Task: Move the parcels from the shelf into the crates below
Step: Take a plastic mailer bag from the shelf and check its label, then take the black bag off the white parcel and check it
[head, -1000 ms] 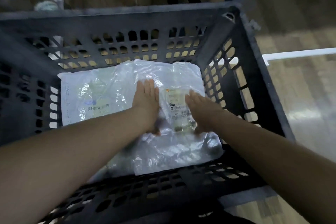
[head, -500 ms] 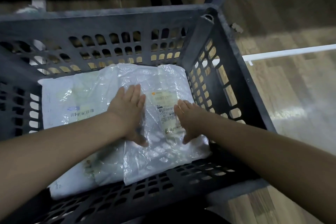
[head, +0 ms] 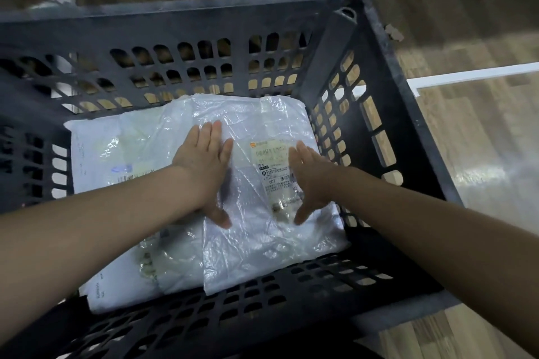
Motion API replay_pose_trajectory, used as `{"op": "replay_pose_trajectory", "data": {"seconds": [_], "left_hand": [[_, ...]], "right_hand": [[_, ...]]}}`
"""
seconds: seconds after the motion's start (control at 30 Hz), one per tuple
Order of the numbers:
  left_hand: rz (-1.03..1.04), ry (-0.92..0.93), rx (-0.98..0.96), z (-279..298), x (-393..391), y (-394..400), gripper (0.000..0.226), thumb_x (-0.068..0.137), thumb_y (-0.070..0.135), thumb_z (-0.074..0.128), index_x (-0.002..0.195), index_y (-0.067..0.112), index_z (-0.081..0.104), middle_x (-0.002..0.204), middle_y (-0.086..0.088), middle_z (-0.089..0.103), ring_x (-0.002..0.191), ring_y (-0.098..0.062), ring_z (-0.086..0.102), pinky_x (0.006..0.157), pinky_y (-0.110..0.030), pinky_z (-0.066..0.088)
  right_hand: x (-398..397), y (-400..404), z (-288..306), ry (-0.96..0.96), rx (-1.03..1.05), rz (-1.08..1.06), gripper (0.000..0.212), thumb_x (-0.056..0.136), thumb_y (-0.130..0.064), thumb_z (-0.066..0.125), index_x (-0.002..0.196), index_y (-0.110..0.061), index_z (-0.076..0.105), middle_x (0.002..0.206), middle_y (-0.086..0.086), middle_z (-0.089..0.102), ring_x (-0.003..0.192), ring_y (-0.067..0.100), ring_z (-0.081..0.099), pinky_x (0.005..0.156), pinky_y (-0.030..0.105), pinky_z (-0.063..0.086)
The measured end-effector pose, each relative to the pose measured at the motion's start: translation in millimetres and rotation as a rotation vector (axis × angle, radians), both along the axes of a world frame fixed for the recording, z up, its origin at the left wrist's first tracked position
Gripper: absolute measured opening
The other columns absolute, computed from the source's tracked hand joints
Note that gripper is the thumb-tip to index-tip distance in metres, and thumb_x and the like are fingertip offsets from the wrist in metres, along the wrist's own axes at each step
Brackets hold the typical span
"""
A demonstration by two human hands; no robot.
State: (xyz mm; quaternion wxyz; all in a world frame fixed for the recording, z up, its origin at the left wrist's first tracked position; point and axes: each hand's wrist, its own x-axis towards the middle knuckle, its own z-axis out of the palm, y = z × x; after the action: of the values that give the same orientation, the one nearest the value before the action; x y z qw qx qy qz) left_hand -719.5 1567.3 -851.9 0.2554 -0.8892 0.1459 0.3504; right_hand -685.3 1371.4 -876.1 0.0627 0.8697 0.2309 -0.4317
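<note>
Everything here sits in or around the dark slotted crate [head: 186,23], seen from above. On the crate's floor, toward its right wall, lies a parcel [head: 262,242] wrapped in clear crinkled plastic, with a printed label [head: 269,167] on its upper face. Both hands are down inside the crate on this parcel. The left hand [head: 204,166] lies flat on the parcel's left part, fingers straight and together pointing at the crate's far wall, thumb spread toward the near wall; it curls round nothing. The right hand [head: 310,181] rests at the right edge of the label, fingers straight, thumb angled out toward the near wall, likewise holding nothing. Partly under this parcel and reaching to the crate's left wall lies a second white parcel [head: 99,151], with a small blue mark and a barcode on it. Outside the crate's right wall a wooden floor [head: 466,140] shows, crossed by a white strip [head: 472,74]
</note>
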Motion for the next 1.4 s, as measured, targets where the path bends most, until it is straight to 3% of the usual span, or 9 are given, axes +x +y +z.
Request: {"op": "replay_pose_trajectory", "data": {"seconds": [0.1, 0.37, 0.47, 0.57, 0.7, 0.9, 1.07, 1.2, 1.4], "left_hand": [[0.066, 0.048, 0.014, -4, -4, -4, 0.149, 0.054, 0.090, 0.051, 0.141, -0.004, -0.025, 0.145, -0.034, -0.028, 0.137, -0.048, -0.021, 0.115, -0.051, -0.004], [0.092, 0.034, 0.001, -8, -4, -8, 0.147, 0.056, 0.090, 0.048, 0.139, -0.004, -0.027, 0.146, -0.031, -0.029, 0.136, -0.048, -0.022, 0.114, -0.052, -0.006], [0.117, 0.013, -0.069, 4, -13, -1, 0.134, 0.066, 0.086, 0.046, 0.142, 0.000, -0.024, 0.148, -0.031, -0.024, 0.139, -0.046, -0.016, 0.115, -0.052, -0.002], [0.236, 0.037, -0.146, 32, -31, 9, 0.107, 0.086, 0.059, 0.053, 0.148, 0.004, -0.015, 0.148, -0.034, -0.020, 0.140, -0.048, -0.009, 0.115, -0.051, 0.003], [0.275, 0.086, -0.130, 120, -56, 33, 0.088, 0.092, 0.040, 0.054, 0.150, 0.011, -0.005, 0.149, -0.033, -0.018, 0.141, -0.045, -0.004, 0.116, -0.049, 0.006], [0.247, 0.009, -0.012, 305, -58, 83, 0.056, 0.090, 0.025, 0.054, 0.141, 0.014, 0.034, 0.154, -0.024, 0.001, 0.140, -0.039, 0.014, 0.112, -0.045, 0.021], [0.282, -0.129, -0.037, 466, -53, 124, 0.053, 0.089, 0.032, 0.053, 0.139, 0.021, 0.039, 0.148, -0.011, 0.026, 0.132, -0.028, 0.027, 0.106, -0.040, 0.027], [0.344, -0.222, -0.069, 584, -52, 149, 0.046, 0.090, 0.040, 0.052, 0.132, 0.023, 0.044, 0.134, -0.004, 0.039, 0.125, -0.025, 0.034, 0.100, -0.035, 0.028], [0.487, -0.477, -0.204, 696, -72, 172, 0.042, 0.093, 0.036, 0.047, 0.131, 0.019, 0.043, 0.135, -0.004, 0.041, 0.124, -0.024, 0.037, 0.098, -0.035, 0.030]], "right_hand": [[-14, 3, -5, 0.040, -0.030, -0.015, 0.144, 0.065, -0.044, 0.082, 0.139, -0.003, -0.034, 0.147, 0.018, -0.038, 0.142, 0.033, -0.021, 0.117, 0.043, 0.001], [-18, 0, -7, -0.083, -0.050, 0.061, 0.142, 0.065, -0.052, 0.079, 0.143, -0.002, -0.028, 0.152, 0.019, -0.030, 0.144, 0.033, -0.015, 0.119, 0.043, 0.002], [-20, -7, 12, -0.098, -0.060, 0.077, 0.130, 0.072, -0.051, 0.075, 0.146, -0.003, -0.020, 0.156, 0.015, -0.021, 0.146, 0.028, -0.011, 0.119, 0.040, 0.004], [-23, -10, 51, -0.090, -0.098, 0.093, 0.118, 0.079, -0.049, 0.070, 0.148, -0.003, -0.015, 0.157, 0.014, -0.018, 0.146, 0.027, -0.009, 0.120, 0.039, 0.005], [-27, 1, 144, -0.090, -0.114, 0.156, 0.110, 0.084, -0.046, 0.067, 0.149, -0.005, -0.011, 0.158, 0.013, -0.017, 0.147, 0.027, -0.004, 0.119, 0.038, 0.006], [-16, 38, 325, -0.187, -0.116, 0.274, 0.103, 0.084, -0.029, 0.067, 0.150, -0.008, -0.009, 0.158, 0.011, -0.010, 0.146, 0.026, 0.000, 0.120, 0.036, 0.010], [-4, 81, 484, -0.272, -0.078, 0.289, 0.090, 0.087, -0.015, 0.057, 0.151, -0.009, -0.007, 0.159, 0.008, -0.011, 0.146, 0.025, 0.001, 0.118, 0.036, 0.011], [-2, 122, 591, -0.345, 0.028, 0.258, 0.086, 0.090, -0.020, 0.057, 0.151, -0.013, -0.004, 0.159, 0.007, -0.003, 0.144, 0.025, 0.008, 0.116, 0.039, 0.015], [-27, 176, 694, -0.517, 0.246, 0.157, 0.073, 0.092, -0.029, 0.054, 0.150, -0.013, 0.013, 0.152, 0.007, 0.024, 0.140, 0.024, 0.020, 0.116, 0.037, 0.014]]}}
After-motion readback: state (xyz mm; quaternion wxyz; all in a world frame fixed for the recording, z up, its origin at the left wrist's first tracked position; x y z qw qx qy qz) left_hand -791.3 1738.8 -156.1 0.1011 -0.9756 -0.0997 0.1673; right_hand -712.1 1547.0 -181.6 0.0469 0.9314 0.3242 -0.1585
